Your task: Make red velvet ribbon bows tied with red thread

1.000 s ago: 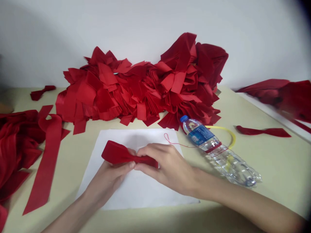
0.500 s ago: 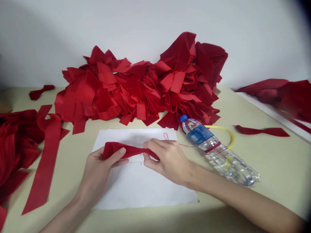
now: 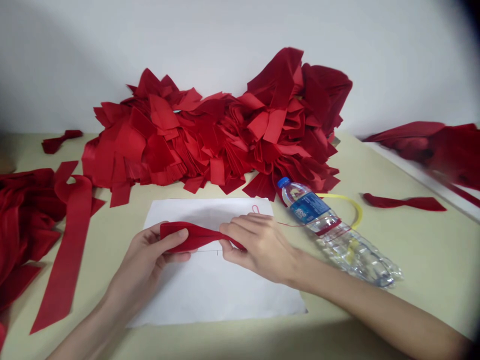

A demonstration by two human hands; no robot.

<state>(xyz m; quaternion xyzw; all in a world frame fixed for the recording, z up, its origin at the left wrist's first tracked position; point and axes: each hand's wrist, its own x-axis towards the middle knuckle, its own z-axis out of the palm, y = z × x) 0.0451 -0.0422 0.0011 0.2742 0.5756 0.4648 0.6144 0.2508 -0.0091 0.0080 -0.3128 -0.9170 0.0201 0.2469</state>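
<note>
two ends of a limp, light red fabric strip (image 3: 191, 237) pinched: left hand (image 3: 144, 257) at 9 o'clock, right hand (image 3: 260, 248) at 3 o'clock.

A crumpled water bottle (image 3: 311, 210) lies right of the hands, a heap of red ribbons (image 3: 225, 140) beyond them, loose strips (image 3: 71, 245) left.

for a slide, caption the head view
The left hand and right hand hold a red fabric strip over white paper.

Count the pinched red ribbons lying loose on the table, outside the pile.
2: one pinched ribbon far left, another pinched ribbon right of the water bottle. Others may be hidden in the ribbon pile.
</note>
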